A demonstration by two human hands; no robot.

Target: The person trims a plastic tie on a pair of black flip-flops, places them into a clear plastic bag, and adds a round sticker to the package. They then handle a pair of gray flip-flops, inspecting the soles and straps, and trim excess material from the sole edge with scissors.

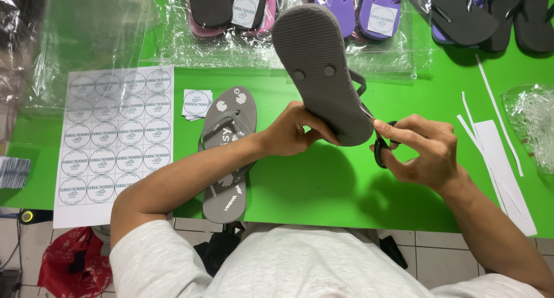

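Observation:
My left hand grips the heel end of a grey flip-flop, held up with its ribbed sole facing me. My right hand holds black-handled scissors, their blades at the sandal's right edge near the strap. A second grey flip-flop with white flower marks lies flat on the green table, under my left forearm.
A sheet of round stickers lies at the left, with a small stack of cut stickers beside it. Bagged purple, pink and black flip-flops line the far edge. White paper strips lie at the right.

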